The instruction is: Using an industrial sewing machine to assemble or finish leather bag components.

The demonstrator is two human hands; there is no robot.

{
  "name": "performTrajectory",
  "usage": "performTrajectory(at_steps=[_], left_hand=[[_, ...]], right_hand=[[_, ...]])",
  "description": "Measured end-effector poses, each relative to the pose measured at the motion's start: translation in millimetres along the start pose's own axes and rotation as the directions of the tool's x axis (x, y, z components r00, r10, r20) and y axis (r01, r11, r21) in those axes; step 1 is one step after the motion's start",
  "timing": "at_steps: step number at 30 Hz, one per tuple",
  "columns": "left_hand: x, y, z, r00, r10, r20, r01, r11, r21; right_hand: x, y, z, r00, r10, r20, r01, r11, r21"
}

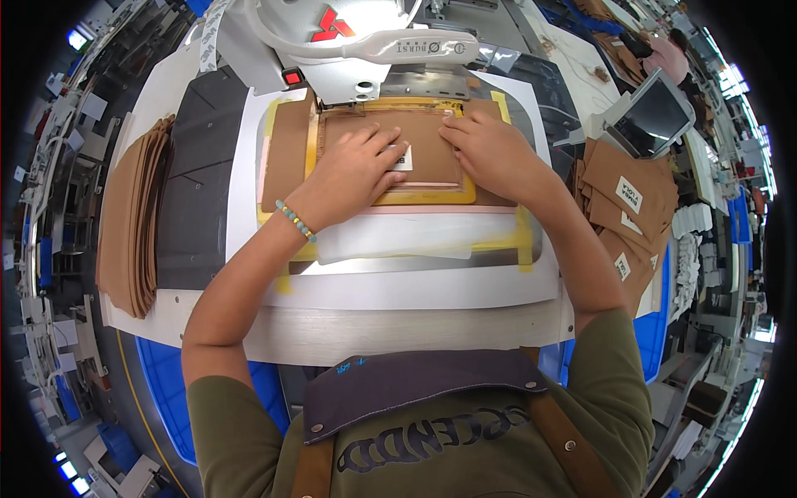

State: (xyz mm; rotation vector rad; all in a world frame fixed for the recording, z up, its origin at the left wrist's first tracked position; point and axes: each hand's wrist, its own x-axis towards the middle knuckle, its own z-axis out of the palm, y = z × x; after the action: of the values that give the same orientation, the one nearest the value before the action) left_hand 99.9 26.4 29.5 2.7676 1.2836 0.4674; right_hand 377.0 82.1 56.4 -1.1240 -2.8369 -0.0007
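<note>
A brown fabric piece [415, 127] lies flat inside a yellow-edged frame [427, 197] beneath the head of a white sewing machine [286, 41]. My left hand [353, 170] rests on the fabric with its fingers spread, holding nothing. Partly covered by those fingers is a small white label [404, 158] with dark print. At the frame's right side, my right hand [490, 151] lies palm down, fingertips touching the fabric near its upper right corner. Its fingers are stretched out and slightly bent. More brown fabric [286, 149] shows around the frame.
On the left stands a thick stack of brown fabric pieces [137, 220]. Another pile of brown pieces with white labels [627, 195] lies on the right, below a small screen [652, 114]. Blue bins [170, 390] sit under the table edge. The machine overhangs the work.
</note>
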Motion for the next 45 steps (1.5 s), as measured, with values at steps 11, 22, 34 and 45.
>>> performTrajectory(at_steps=[11,22,34,45], left_hand=[[-6.5,-7.5,2.6,0.996,0.03,-0.086,-0.027,0.999,0.035],[-10.5,-15.4,-0.6,0.999,-0.021,-0.045,0.017,0.997,-0.079],[-22.1,-33.2,-5.5,0.996,-0.059,-0.07,0.056,0.998,-0.035],[-61.8,-54.1,-29.5,0.987,-0.112,-0.118,0.112,0.994,-0.012]], right_hand=[[23.9,-17.2,4.1,0.995,-0.094,-0.014,0.094,0.995,-0.014],[45.2,-31.7,14.5,0.981,-0.164,-0.108,0.169,0.985,0.034],[30.0,-38.7,-7.7,0.98,-0.144,-0.139,0.172,0.963,0.209],[22.2,-37.5,-6.3,0.984,-0.165,-0.072,0.177,0.958,0.227]])
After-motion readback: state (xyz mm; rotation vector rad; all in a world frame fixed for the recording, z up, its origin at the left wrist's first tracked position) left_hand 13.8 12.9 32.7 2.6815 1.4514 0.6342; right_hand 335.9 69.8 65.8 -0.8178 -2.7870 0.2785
